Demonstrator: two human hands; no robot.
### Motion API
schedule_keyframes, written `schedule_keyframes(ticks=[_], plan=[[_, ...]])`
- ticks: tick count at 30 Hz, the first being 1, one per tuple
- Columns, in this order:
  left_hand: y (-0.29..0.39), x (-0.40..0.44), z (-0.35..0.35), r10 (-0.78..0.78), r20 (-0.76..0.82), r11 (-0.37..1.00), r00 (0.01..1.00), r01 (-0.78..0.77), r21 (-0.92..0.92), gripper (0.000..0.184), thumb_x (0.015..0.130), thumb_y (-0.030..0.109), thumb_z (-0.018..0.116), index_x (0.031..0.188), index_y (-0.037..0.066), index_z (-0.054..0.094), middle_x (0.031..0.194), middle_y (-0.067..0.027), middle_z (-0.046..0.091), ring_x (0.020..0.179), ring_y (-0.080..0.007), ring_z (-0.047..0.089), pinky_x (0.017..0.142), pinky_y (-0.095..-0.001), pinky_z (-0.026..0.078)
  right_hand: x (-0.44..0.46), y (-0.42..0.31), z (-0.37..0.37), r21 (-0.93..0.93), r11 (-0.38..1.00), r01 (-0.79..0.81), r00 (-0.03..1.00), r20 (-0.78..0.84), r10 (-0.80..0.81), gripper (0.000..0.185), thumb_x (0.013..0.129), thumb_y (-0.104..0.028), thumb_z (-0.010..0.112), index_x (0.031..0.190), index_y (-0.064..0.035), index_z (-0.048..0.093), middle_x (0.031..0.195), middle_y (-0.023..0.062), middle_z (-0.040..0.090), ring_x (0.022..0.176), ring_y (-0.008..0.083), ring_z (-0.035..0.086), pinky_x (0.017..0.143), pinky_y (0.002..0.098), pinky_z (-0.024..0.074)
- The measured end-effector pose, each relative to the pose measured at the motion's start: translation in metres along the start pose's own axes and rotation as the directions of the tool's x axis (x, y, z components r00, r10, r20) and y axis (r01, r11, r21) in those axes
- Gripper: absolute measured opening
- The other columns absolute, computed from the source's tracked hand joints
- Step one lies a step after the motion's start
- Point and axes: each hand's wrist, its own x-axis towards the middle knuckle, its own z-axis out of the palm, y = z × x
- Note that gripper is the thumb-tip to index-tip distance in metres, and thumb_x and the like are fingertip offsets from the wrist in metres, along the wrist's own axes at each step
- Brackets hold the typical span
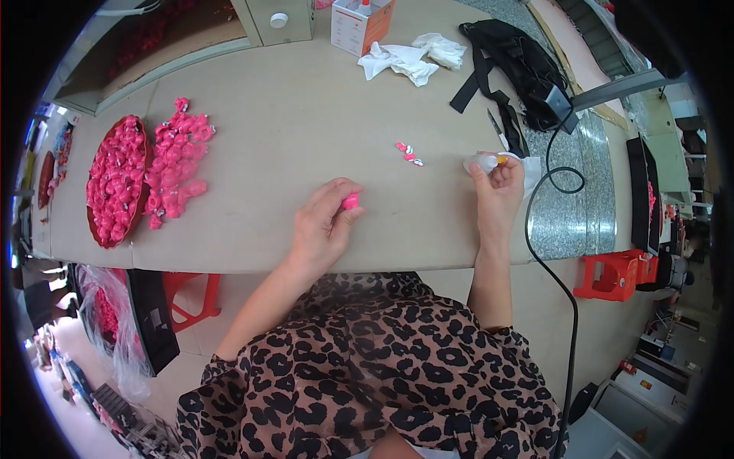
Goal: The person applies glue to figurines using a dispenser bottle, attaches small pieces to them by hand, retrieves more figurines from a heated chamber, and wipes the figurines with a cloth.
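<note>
My left hand pinches a small, round pink piece between thumb and fingers, just above the table. In my right hand is a small translucent bottle with a yellow-orange tip, at the right side of the table. Between and beyond the hands lie several tiny pink-and-white pieces. At the left, a round red tray is heaped with pink pieces, and a loose pile of pink pieces spreads beside it.
Crumpled white tissues and a white-and-orange box stand at the back. A black bag with straps lies back right, near tweezers or a blade. A black cable hangs at the right. Red stools stand below table height.
</note>
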Motion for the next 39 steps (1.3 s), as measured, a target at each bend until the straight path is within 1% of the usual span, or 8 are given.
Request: schedule_keyframes(ticks=[9, 21, 24, 27, 30, 35, 38, 39], plan=[[0.001, 0.000, -0.001, 0.081, 0.030, 0.992, 0.996, -0.083, 0.099, 0.022, 0.075, -0.002, 0.061, 0.097, 0.000, 0.058, 0.097, -0.0123, 0.058, 0.074, -0.0164, 0.059, 0.063, -0.0242, 0.049, 0.002, 0.005, 0.001, -0.097, 0.995, -0.002, 1.000, 0.022, 0.004, 0.031, 0.073, 0.001, 0.064, 0.095, -0.0001, 0.042, 0.095, 0.0110, 0.056, 0.087, 0.0142, 0.055, 0.080, 0.0253, 0.0429], [0.005, -0.003, -0.003, 0.022, 0.077, 0.994, 0.997, -0.030, 0.102, 0.022, 0.077, 0.002, 0.061, 0.099, 0.001, 0.057, 0.100, -0.0125, 0.057, 0.079, -0.0173, 0.057, 0.070, -0.0248, 0.047, 0.002, 0.010, 0.000, -0.109, 0.994, -0.027, 1.000, -0.001, 0.027, 0.036, 0.073, 0.002, 0.062, 0.101, 0.0014, 0.041, 0.098, 0.0114, 0.054, 0.091, 0.0160, 0.055, 0.083, 0.0271, 0.0423], [0.008, -0.003, -0.003, 0.008, 0.081, 0.992, 0.997, -0.018, 0.121, 0.023, 0.077, 0.000, 0.060, 0.099, 0.000, 0.057, 0.101, -0.0137, 0.057, 0.082, -0.0192, 0.057, 0.072, -0.0257, 0.047, 0.001, 0.009, 0.000, -0.142, 0.990, -0.013, 1.000, 0.001, 0.013, 0.035, 0.071, 0.008, 0.053, 0.104, 0.0019, 0.041, 0.102, 0.0128, 0.053, 0.094, 0.0174, 0.054, 0.083, 0.0278, 0.0422], [0.004, 0.000, 0.000, 0.178, 0.017, 0.965, 0.984, -0.177, 0.192, 0.024, 0.072, -0.005, 0.062, 0.096, -0.001, 0.058, 0.097, -0.0144, 0.058, 0.074, -0.0193, 0.059, 0.063, -0.0257, 0.049, -0.002, 0.009, -0.005, -0.222, 0.964, 0.143, 0.988, -0.015, -0.150, 0.038, 0.068, 0.011, 0.042, 0.106, 0.0023, 0.042, 0.103, 0.0140, 0.051, 0.094, 0.0191, 0.053, 0.083, 0.0281, 0.0423], [0.004, -0.001, 0.000, 0.176, 0.026, 0.966, 0.984, -0.178, 0.188, 0.023, 0.074, -0.003, 0.062, 0.096, 0.000, 0.058, 0.098, -0.0148, 0.058, 0.076, -0.0203, 0.059, 0.065, -0.0265, 0.049, -0.011, -0.003, -0.011, -0.195, 0.971, 0.141, 0.975, -0.140, -0.170, 0.039, 0.067, 0.012, 0.036, 0.104, 0.0031, 0.042, 0.102, 0.0144, 0.051, 0.089, 0.0203, 0.053, 0.081, 0.0292, 0.0430], [0.003, -0.001, -0.001, 0.161, 0.045, 0.969, 0.986, -0.167, 0.182, 0.022, 0.076, 0.000, 0.062, 0.097, 0.000, 0.058, 0.098, -0.0148, 0.058, 0.078, -0.0213, 0.060, 0.067, -0.0277, 0.049, -0.009, -0.012, -0.038, -0.567, 0.813, 0.132, 0.944, -0.179, -0.278, 0.023, 0.074, 0.001, 0.052, 0.097, 0.0044, 0.048, 0.091, 0.0150, 0.053, 0.079, 0.0256, 0.053, 0.069, 0.0331, 0.0421], [0.004, -0.002, -0.001, 0.144, 0.054, 0.970, 0.988, -0.152, 0.191, 0.022, 0.076, 0.001, 0.062, 0.097, 0.001, 0.058, 0.098, -0.0156, 0.058, 0.081, -0.0237, 0.060, 0.069, -0.0290, 0.049, -0.005, -0.013, -0.052, -0.749, 0.623, 0.227, 0.929, -0.026, -0.369, 0.025, 0.076, -0.006, 0.058, 0.097, 0.0030, 0.049, 0.091, 0.0155, 0.053, 0.081, 0.0295, 0.052, 0.071, 0.0355, 0.0414], [0.003, -0.003, -0.001, 0.136, 0.052, 0.970, 0.989, -0.144, 0.196, 0.021, 0.076, 0.001, 0.062, 0.097, 0.001, 0.058, 0.099, -0.0159, 0.058, 0.082, -0.0247, 0.060, 0.070, -0.0296, 0.050, -0.006, -0.015, -0.053, -0.779, 0.591, 0.209, 0.949, 0.015, -0.316, 0.026, 0.076, -0.009, 0.060, 0.097, 0.0023, 0.050, 0.092, 0.0160, 0.053, 0.083, 0.0300, 0.052, 0.073, 0.0354, 0.0414]])
